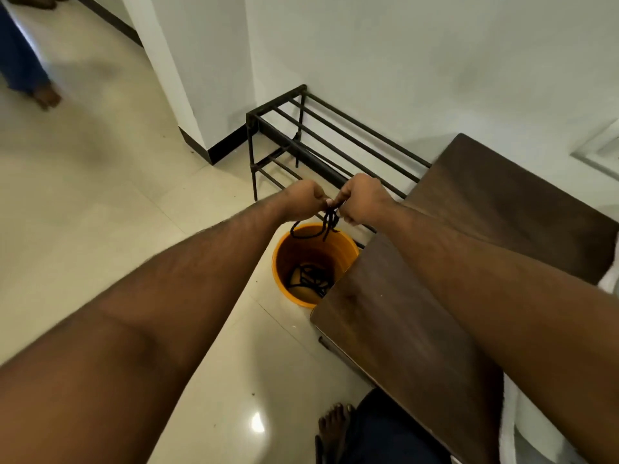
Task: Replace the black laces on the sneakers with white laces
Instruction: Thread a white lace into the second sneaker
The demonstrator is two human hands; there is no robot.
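Black lace (326, 226) is a thin dark cord, bunched into a few loops w/ one longer loop sagging to the left; it hangs in the air between both hands, right above the mouth of the orange bucket (348, 252). Left hand (306, 199) has fingers curled in, pinching the lace at its top; right hand (363, 199) is likewise curled, pinching the same bunch from the other side, fingertips of the two nearly touching. More black lace (310, 277) lies coiled at the bucket's bottom. Bucket stands on the glossy cream tile floor (100, 195), just beside the corner of a dark wooden table (402, 313), whose edge covers part of the bucket's right side. Behind the hands, a black metal rack (335, 135) w/ bar shelves stands against the white wall (402, 45). Both forearms stretch across the view and hide much of the floor and table. A bare foot (335, 423) shows at the bottom by the table leg; another person's foot and blue garment (23, 61) are blurred at upper left. White cloth at the right edge, too cropped to tell what it is.
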